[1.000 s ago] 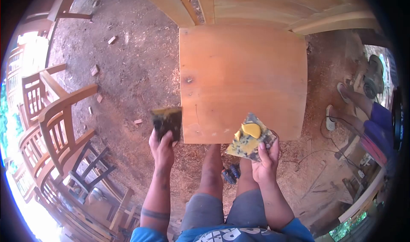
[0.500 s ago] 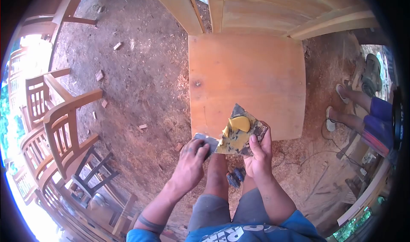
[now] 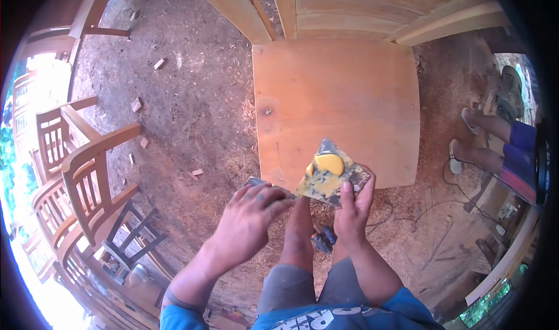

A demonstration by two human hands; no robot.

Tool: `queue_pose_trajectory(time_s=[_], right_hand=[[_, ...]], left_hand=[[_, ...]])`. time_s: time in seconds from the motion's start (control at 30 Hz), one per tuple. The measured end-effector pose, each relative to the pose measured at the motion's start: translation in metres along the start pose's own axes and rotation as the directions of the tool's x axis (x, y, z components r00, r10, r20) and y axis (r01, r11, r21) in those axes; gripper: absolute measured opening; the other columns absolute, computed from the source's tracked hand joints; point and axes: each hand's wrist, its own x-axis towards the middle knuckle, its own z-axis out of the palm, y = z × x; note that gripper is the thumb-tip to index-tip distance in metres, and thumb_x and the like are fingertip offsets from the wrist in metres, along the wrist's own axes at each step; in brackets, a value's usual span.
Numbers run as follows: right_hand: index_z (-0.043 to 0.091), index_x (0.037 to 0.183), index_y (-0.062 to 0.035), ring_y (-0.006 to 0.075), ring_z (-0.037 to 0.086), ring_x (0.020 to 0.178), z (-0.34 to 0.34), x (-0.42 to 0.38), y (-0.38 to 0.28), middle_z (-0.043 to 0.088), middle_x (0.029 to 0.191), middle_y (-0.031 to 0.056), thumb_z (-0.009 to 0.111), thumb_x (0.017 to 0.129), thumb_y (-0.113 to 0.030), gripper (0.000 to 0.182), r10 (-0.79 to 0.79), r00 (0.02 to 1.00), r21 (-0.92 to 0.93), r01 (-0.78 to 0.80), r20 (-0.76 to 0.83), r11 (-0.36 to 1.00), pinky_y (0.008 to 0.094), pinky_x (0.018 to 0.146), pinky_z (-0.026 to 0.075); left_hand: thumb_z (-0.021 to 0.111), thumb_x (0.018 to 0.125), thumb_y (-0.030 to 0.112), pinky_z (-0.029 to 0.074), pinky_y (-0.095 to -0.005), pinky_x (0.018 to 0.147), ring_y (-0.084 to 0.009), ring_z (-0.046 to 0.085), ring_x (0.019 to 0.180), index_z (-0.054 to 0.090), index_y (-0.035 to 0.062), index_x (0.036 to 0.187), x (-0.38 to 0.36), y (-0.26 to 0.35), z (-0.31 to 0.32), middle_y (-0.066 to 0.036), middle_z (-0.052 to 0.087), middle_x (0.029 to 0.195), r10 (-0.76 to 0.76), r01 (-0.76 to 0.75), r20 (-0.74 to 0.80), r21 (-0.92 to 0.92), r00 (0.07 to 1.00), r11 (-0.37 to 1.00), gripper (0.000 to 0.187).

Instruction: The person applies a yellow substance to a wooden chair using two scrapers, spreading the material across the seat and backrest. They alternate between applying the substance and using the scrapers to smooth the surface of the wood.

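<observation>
In my right hand (image 3: pixel 354 210) is a stained flat mixing board (image 3: pixel 321 188), gripped at its right corner with the thumb on top. A smooth lump of yellow putty (image 3: pixel 330 164) sits on its upper part, with thinner smears and dark patches around it. My left hand (image 3: pixel 247 216) is closed around a flat grey scraper (image 3: pixel 255 181), mostly hidden beneath the fingers, close to the board's left corner. Beyond both hands lies a wide wooden panel (image 3: pixel 338 103) with a dark knot near its left edge.
Wooden chairs (image 3: pixel 96 149) stand along the left. Framed wooden panelling (image 3: pixel 361 13) rises at the far end. Another person's legs (image 3: pixel 483 152) are at right, near a dark cable (image 3: pixel 431 205). Small wood offcuts (image 3: pixel 137 105) and shavings litter the dirt floor.
My left hand has turned over and shifted slightly left, so the scraper is less visible. The putty on the board looks more gathered. The board has tilted a little.
</observation>
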Motion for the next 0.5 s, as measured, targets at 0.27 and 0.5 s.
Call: queue_pose_trajectory(time_s=[0.27, 0.5], right_hand=[[0.032, 0.132, 0.0004, 0.0179, 0.051, 0.112, -0.026, 0.008, 0.004, 0.049, 0.121, 0.0141, 0.044, 0.098, -0.006, 0.036, 0.037, 0.997, 0.162, -0.026, -0.065, 0.986, 0.0344, 0.098, 0.043], [0.032, 0.132, 0.0020, 0.0194, 0.048, 0.115, -0.039, 0.013, 0.014, 0.045, 0.126, 0.0153, 0.046, 0.097, -0.007, 0.039, 0.088, 0.992, 0.195, -0.069, -0.092, 0.978, 0.0368, 0.103, 0.041]], left_hand=[[0.049, 0.071, -0.015, 0.041, -0.0422, 0.103, -0.0322, 0.051, 0.122, 0.059, 0.0025, 0.123, 0.086, -0.097, 0.054, -0.014, 0.057, 0.128, -0.064, 0.170, -0.418, 0.222, 0.906, 0.960, 0.055], [0.050, 0.072, -0.011, 0.036, -0.0414, 0.109, -0.0300, 0.048, 0.128, 0.058, 0.0035, 0.128, 0.083, -0.117, 0.096, -0.012, 0.057, 0.131, -0.057, 0.153, -0.284, 0.329, 0.957, 0.932, 0.059]])
